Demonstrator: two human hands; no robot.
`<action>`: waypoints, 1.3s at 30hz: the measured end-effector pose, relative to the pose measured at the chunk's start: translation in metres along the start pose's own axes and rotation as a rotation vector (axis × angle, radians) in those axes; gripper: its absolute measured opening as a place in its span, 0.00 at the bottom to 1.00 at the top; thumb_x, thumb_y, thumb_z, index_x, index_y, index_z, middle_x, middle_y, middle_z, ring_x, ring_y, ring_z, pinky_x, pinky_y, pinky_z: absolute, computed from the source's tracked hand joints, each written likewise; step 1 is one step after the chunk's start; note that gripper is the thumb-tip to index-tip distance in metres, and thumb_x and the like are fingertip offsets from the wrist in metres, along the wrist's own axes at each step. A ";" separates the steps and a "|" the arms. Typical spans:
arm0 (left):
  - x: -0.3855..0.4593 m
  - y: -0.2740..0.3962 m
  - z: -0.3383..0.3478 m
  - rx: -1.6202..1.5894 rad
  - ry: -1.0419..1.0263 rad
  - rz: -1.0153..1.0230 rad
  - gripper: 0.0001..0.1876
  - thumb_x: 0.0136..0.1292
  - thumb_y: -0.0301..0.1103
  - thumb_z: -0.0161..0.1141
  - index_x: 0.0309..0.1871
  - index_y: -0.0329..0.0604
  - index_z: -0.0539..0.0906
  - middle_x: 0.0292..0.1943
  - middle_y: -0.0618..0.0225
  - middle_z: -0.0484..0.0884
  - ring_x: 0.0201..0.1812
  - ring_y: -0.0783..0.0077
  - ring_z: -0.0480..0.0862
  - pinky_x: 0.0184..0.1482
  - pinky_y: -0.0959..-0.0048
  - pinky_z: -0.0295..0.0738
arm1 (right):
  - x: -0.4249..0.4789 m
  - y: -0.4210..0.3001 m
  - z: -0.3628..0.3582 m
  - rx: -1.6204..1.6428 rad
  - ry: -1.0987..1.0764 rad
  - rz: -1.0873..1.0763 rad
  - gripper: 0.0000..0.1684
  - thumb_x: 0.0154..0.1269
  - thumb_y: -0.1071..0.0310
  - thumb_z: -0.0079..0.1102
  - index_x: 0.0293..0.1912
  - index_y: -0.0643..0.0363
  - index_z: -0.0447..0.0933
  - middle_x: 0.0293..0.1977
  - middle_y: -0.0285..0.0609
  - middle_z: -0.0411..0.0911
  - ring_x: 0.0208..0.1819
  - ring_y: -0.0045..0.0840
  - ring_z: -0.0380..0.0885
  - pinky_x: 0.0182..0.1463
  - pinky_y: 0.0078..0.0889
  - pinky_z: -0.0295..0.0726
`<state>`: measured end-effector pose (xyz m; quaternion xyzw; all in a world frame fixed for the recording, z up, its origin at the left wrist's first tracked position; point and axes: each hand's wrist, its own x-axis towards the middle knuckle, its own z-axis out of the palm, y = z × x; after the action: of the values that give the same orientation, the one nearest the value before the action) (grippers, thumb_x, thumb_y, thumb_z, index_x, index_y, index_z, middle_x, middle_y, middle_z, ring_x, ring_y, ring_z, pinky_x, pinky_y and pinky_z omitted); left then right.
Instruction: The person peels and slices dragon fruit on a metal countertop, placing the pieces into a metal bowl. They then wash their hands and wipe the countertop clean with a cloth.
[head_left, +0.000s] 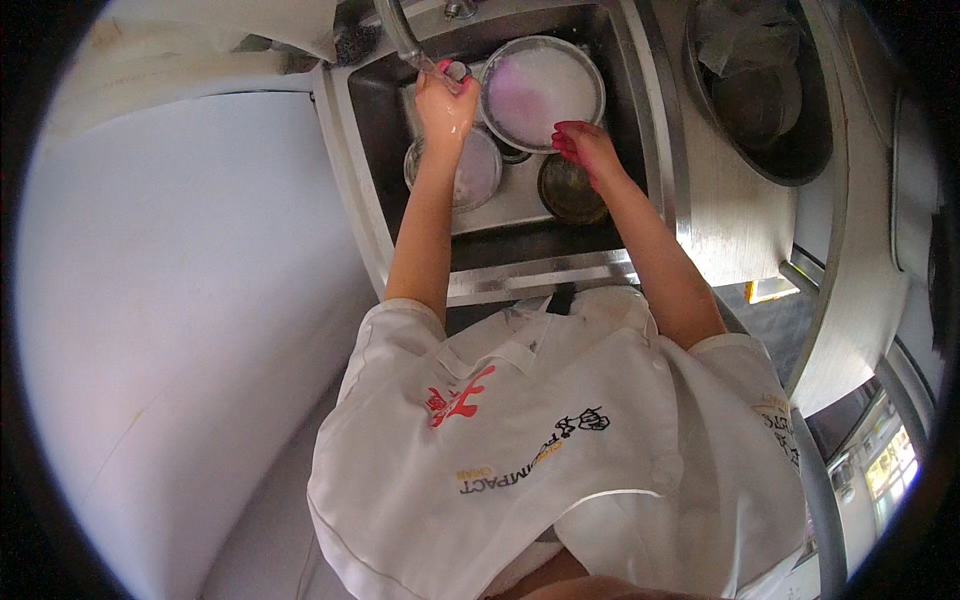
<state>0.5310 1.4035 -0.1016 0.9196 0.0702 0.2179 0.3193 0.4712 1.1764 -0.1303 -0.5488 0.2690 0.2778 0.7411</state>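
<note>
Under the faucet (399, 34), my left hand (442, 105) grips a small cylindrical object (457, 71) while water runs over hand and object. What that object is cannot be made out. My right hand (589, 146) hovers by the lower right rim of a large round metal basin (541, 94) of whitish, pink-tinged liquid. Nothing shows in it, and its fingers are stained pinkish red. A smaller bowl (480, 172) with cloudy liquid sits below my left hand, partly hidden by the forearm. Under my right hand lies a dark round pan or bowl (570, 191).
All these vessels stand in a stainless steel sink (517, 214) with a raised front edge (540, 276). To the right, a dark oval tub (761, 142) holds a translucent plastic bag (750, 37). A white panel (180, 262) rises along the left.
</note>
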 end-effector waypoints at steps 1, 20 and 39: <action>-0.002 0.004 -0.006 0.004 -0.034 -0.012 0.19 0.46 0.37 0.67 0.40 0.35 0.81 0.32 0.52 0.81 0.35 0.52 0.82 0.40 0.63 0.76 | -0.001 0.002 0.002 -0.012 0.002 0.009 0.14 0.63 0.65 0.57 0.45 0.62 0.78 0.35 0.42 0.81 0.36 0.24 0.80 0.41 0.25 0.77; 0.012 -0.030 -0.019 0.142 -0.481 -0.299 0.14 0.54 0.39 0.63 0.38 0.37 0.82 0.33 0.54 0.83 0.35 0.57 0.84 0.38 0.63 0.77 | -0.007 0.005 -0.009 -0.012 0.043 0.025 0.14 0.63 0.65 0.57 0.45 0.63 0.77 0.35 0.42 0.81 0.35 0.25 0.80 0.39 0.24 0.77; 0.079 -0.030 0.035 -1.277 -0.287 -0.779 0.15 0.59 0.28 0.61 0.45 0.25 0.74 0.38 0.48 0.81 0.40 0.56 0.84 0.45 0.65 0.83 | -0.001 -0.006 -0.002 0.049 -0.029 0.050 0.14 0.66 0.65 0.55 0.47 0.62 0.77 0.39 0.43 0.81 0.39 0.25 0.80 0.44 0.24 0.78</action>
<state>0.6175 1.4287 -0.1160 0.4843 0.2078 -0.0338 0.8492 0.4745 1.1729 -0.1263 -0.5195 0.2786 0.2977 0.7509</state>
